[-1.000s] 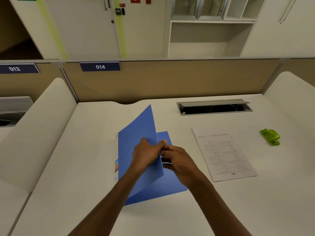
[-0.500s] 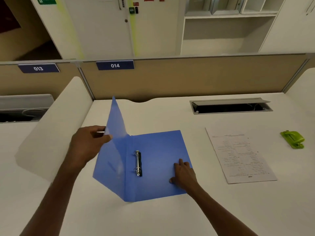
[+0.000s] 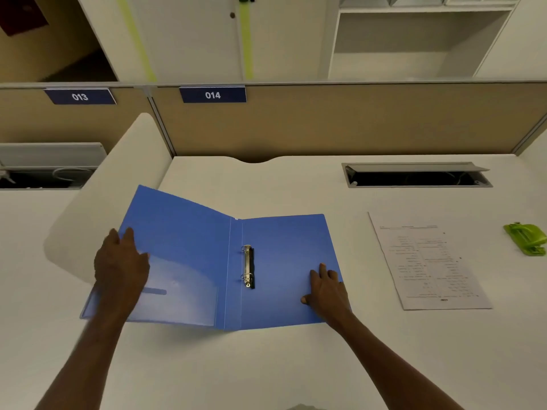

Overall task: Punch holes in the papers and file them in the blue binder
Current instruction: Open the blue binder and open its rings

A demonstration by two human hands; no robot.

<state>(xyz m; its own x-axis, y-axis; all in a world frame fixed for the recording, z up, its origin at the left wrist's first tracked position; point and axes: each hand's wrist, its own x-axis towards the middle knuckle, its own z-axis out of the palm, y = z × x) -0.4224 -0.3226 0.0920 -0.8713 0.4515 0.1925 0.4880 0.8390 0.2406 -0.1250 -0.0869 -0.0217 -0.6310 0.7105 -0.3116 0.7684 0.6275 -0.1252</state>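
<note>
Scene: a person at a white desk (image 3: 266, 365) in bay 014, seen from a head-worn camera looking down at both hands.
Blue binder (image 3: 284, 261): lies open on the desk in front of the person, inside faces up, spine running away from the camera; the left cover is not quite flat, its far corner lifted over the desk's left edge.
Ring mechanism (image 3: 248, 266): two metal rings on a dark bar, just right of the spine, rings closed with no sheet on them.
Clear pocket (image 3: 177, 294): on the lower part of the left cover's inside.
Left hand (image 3: 120, 267): palm down on the outer edge of the left cover, fingers (image 3: 128, 236) straight and spread, pressing rather than gripping.
Right hand (image 3: 327, 291): flat on the lower right corner of the right cover, fingers extended and relaxed, holding nothing.
Papers (image 3: 426, 261): a printed sheet or thin stack, flat on the desk to the right of the binder, apart from it; how many sheets cannot be told.
Hole punch (image 3: 527, 239): green, at the desk's right edge, beyond the papers and untouched.
Behind: a beige partition (image 3: 355, 119) with the plate 014 (image 3: 212, 95), and an open cable hatch (image 3: 414, 176) set in the desk.
</note>
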